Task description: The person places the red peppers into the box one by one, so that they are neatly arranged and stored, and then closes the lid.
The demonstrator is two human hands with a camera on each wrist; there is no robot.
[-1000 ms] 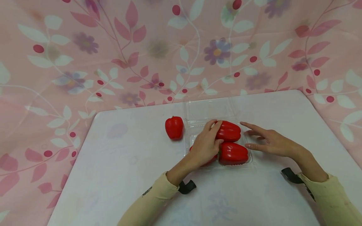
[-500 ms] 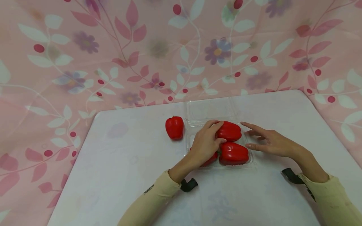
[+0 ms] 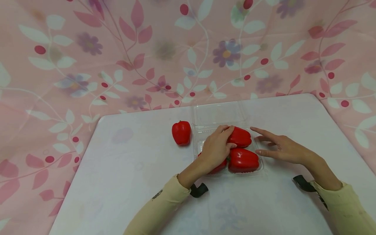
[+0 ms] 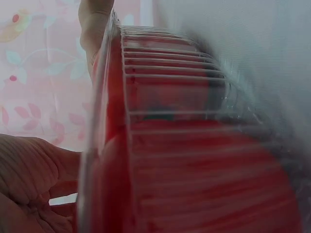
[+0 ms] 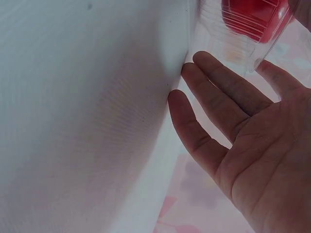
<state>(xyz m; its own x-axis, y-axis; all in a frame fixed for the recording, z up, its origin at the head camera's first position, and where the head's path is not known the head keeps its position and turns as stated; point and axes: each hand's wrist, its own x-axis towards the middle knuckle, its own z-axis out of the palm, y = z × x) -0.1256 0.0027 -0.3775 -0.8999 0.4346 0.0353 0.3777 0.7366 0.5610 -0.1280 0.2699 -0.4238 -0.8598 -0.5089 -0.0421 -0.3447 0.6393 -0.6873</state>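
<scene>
At the centre of the head view, a clear ribbed plastic clamshell container (image 3: pixel 201 134) lies on a white counter (image 3: pixel 138 182) with faint bluish patterns, its transparent lid (image 3: pixel 218 114) folded open toward the top of the frame. The left hand (image 3: pixel 215 148) reaches in from the bottom centre, its grip clamped on the near end of a glossy red bell pepper (image 3: pixel 241 137) in the container's upper right part; thumb and fingers lie on either side. Just below is a second red bell pepper with a green stem (image 3: pixel 244 160), and a third red bell pepper (image 3: pixel 218 168) shows partly beneath the left hand. A loose upright red bell pepper (image 3: pixel 181 133) stands on the counter, just left of the container.

The right hand (image 3: pixel 283 149) is at centre right, its grip apart, fingers spread beside the container's right edge; in the right wrist view one fingertip seems to meet the plastic corner.

On the pale yellow left sleeve (image 3: pixel 161 204), at lower centre, a small dark printed mark (image 3: pixel 157 195) is too small to read. Another dark marking on the pale yellow right sleeve (image 3: pixel 346 202), at lower right, is equally illegible. Pink floral fabric (image 3: pixel 164 39) fills the top of the frame.
</scene>
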